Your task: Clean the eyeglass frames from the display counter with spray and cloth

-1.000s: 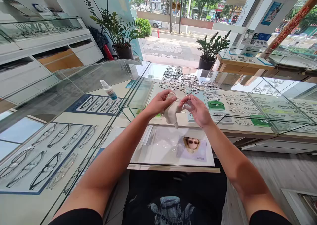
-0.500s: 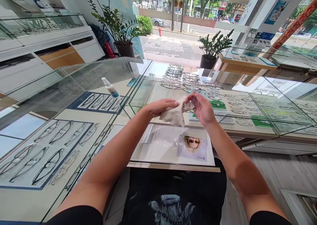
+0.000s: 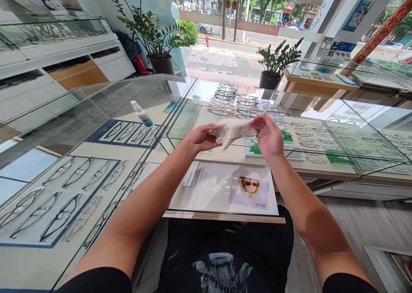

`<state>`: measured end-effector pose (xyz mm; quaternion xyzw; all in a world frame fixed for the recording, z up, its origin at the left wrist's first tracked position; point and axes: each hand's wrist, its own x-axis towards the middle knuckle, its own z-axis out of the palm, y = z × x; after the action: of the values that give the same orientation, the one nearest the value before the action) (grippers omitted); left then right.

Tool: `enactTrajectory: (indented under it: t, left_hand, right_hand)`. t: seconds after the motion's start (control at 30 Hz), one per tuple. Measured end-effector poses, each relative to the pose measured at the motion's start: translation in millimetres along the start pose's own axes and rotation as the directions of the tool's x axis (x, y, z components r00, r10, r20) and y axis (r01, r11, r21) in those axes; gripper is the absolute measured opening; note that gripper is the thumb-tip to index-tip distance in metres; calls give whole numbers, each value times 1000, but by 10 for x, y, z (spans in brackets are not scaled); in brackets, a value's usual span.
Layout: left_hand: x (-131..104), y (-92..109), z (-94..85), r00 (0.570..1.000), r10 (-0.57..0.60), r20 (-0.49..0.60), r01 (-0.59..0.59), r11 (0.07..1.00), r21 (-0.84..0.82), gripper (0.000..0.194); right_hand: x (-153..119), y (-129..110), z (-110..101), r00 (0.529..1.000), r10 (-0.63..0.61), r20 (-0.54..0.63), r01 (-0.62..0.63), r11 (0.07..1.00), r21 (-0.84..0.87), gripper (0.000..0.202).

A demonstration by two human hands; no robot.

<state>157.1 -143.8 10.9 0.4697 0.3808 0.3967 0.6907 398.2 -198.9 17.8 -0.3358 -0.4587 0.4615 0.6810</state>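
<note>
Left hand [image 3: 203, 138] pinched on the pale cloth [image 3: 232, 129], right hand [image 3: 270, 137] gripping thin-rimmed glasses [image 3: 256, 130] at the cloth's right end, all above the glass counter [image 3: 209, 200]: a hard tug there could, I'd judge, bend that slender rim! Spray bottle [image 3: 142, 113] to the left, display frames [image 3: 222, 99] beyond, potted plant [image 3: 273, 63] at the far, bright street side.

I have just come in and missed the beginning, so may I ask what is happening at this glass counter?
A person in a black shirt has a pale cloth between both hands. The left hand grips one end; the right hand is at the other end, holding what looks like thin glasses, partly hidden by the fingers. A spray bottle is off to the left, and rows of glasses lie beyond the hands.
</note>
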Motion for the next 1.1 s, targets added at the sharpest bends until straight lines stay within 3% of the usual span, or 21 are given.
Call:
enactTrajectory:
  t: [0.1, 0.17, 0.27, 0.43, 0.63, 0.8, 1.0, 1.1]
  left_hand:
    - [-11, 2, 17, 999, -31, 27, 34, 989, -145, 37]
    - [-18, 1, 49, 999, 10, 32, -4, 981, -192, 37]
    - [-18, 2, 118, 999, 26, -20, -30, 959, -281, 35]
    - [20, 0, 196, 993, -51, -110, -4, 895, -447, 27]
    - [63, -5, 206, 993, -6, -119, -49, 889, -456, 40]
    - [26, 63, 272, 989, -54, -140, -27, 854, -520, 21]
    - [-27, 109, 349, 990, -78, -119, -5, 815, -580, 28]
    - [4, 66, 327, 985, -94, -143, 1, 839, -544, 26]
  right_hand:
    - [19, 15, -25, 999, -21, -28, 20, 1000, -22, 35]
    - [25, 26, -36, 999, -23, -49, 22, 999, -31, 35]
    - [20, 44, -35, 997, -12, -76, 11, 1000, -19, 34]
    - [-1, 65, 3, 998, -18, -64, 18, 1000, -4, 34]
    - [-42, 102, 58, 998, -40, -47, 39, 999, -27, 35]
    - [-65, 145, 70, 998, -55, -7, 55, 998, -3, 35]
    - [-55, 170, 59, 998, -63, -14, 64, 998, 16, 34]
    - [-54, 160, 52, 998, -63, -29, 63, 998, -5, 33]
